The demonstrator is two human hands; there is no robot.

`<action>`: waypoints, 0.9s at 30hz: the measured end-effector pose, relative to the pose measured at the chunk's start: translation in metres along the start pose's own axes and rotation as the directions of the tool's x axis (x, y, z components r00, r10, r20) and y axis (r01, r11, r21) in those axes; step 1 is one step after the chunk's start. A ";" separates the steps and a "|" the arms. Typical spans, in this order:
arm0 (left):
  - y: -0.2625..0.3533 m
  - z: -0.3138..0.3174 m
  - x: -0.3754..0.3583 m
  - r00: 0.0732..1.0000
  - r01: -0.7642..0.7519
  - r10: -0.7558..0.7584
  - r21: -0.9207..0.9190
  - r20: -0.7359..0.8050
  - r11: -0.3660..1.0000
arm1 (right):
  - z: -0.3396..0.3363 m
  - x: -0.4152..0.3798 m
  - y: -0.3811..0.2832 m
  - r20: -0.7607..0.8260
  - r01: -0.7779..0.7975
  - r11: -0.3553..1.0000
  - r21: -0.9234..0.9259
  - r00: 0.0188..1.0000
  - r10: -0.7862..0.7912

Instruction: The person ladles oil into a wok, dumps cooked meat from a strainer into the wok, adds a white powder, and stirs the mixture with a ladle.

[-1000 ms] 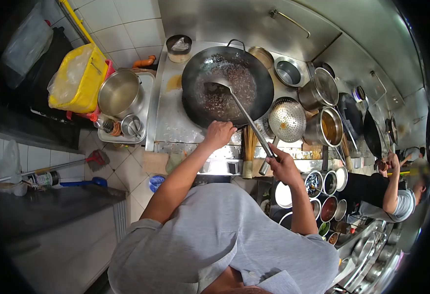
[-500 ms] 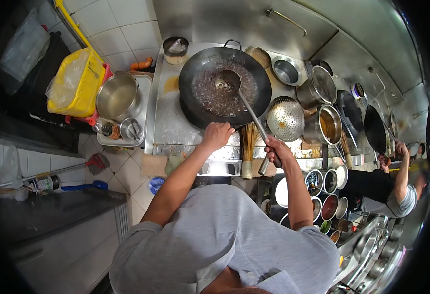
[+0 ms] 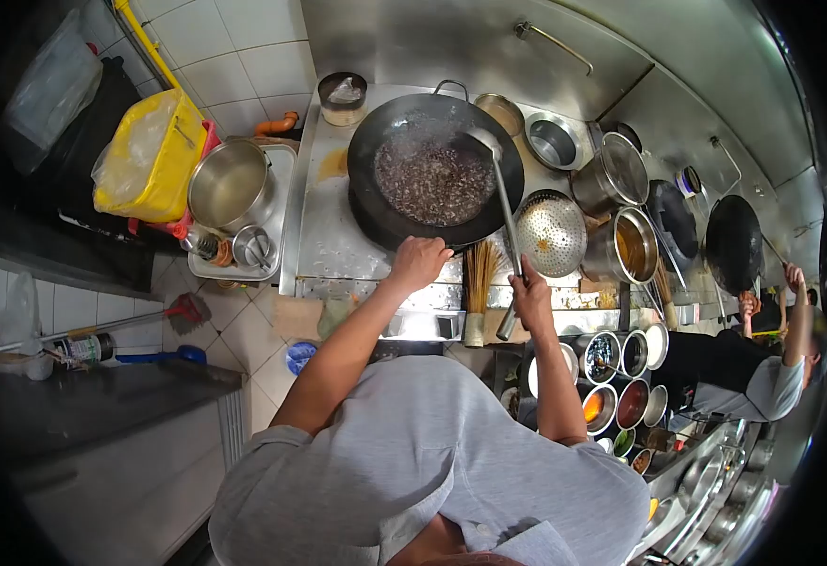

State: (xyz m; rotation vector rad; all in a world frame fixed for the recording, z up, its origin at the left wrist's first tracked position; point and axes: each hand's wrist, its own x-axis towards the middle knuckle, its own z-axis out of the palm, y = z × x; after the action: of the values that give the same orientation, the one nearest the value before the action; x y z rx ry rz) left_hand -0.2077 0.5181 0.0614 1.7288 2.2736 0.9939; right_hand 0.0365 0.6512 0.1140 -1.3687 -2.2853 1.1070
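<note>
A large dark wok (image 3: 364, 156) sits on the steel stove, with dark brown bubbling liquid (image 3: 437, 184) and steam rising from it. My left hand (image 3: 420, 261) is closed at the wok's near rim, where the part it grips is mostly covered by the fingers. In my right hand (image 3: 531, 300) is the long handle of a steel ladle (image 3: 505, 200). The ladle's bowl is tilted at the wok's right inner side, above the liquid. Just right of the wok lies a perforated strainer (image 3: 551, 233). A bamboo wok brush (image 3: 479, 283) stands between my hands.
Steel pots (image 3: 634, 243) stand on the right, near sauce containers (image 3: 632, 401). To the left are a yellow tub (image 3: 164, 156) and a pot (image 3: 228, 184) on a tray. At far right, another person (image 3: 777, 377) handles a second wok (image 3: 732, 247).
The ladle's bowl has moved from the middle of the wok up and right to its side. My left hand stays at the rim. The other person's wok has shifted, with their arm raised.
</note>
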 end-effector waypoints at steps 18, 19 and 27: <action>-0.004 0.005 0.000 0.997 -0.041 0.040 -0.016 -0.064 0.999 | -0.064 -0.076 -0.054 0.575 -0.488 0.768 0.414 0.794 0.195; -0.003 0.004 0.000 0.997 -0.038 0.037 -0.018 -0.061 0.999 | -0.062 -0.068 -0.047 0.574 -0.488 0.769 0.413 0.795 0.196; 0.001 -0.004 -0.001 1.000 -0.022 0.021 -0.027 -0.020 0.999 | -0.024 0.005 -0.004 0.690 -0.703 0.469 0.535 0.684 0.238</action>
State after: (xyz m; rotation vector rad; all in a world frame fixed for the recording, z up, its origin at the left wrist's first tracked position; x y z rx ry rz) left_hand -0.2082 0.5158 0.0653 1.7445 2.2471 1.0446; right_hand 0.0450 0.6656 0.1322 -1.4364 -1.1922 2.5759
